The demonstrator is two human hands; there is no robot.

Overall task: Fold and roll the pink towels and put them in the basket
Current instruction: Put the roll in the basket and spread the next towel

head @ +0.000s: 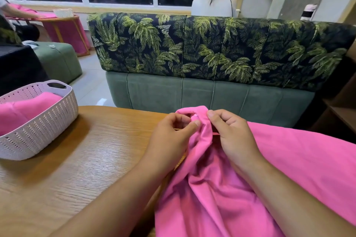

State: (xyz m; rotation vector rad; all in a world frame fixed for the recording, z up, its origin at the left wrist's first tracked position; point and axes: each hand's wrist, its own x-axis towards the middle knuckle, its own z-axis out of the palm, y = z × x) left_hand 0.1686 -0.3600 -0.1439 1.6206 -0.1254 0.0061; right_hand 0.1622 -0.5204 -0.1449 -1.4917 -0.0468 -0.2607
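Lying bunched at the right of the table (77, 188), the pink towel (289, 159) was pinched at its raised top hem by the left hand (173, 136) and the right hand (231, 136). It was judged soft, light and limp, best held by its corners.

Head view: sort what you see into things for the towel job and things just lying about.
For the job: pink towel pinched by left hand and right hand; white basket; second pink towel inside it; wooden table.
Lying about: leaf-print sofa; green footstool; person by the window.
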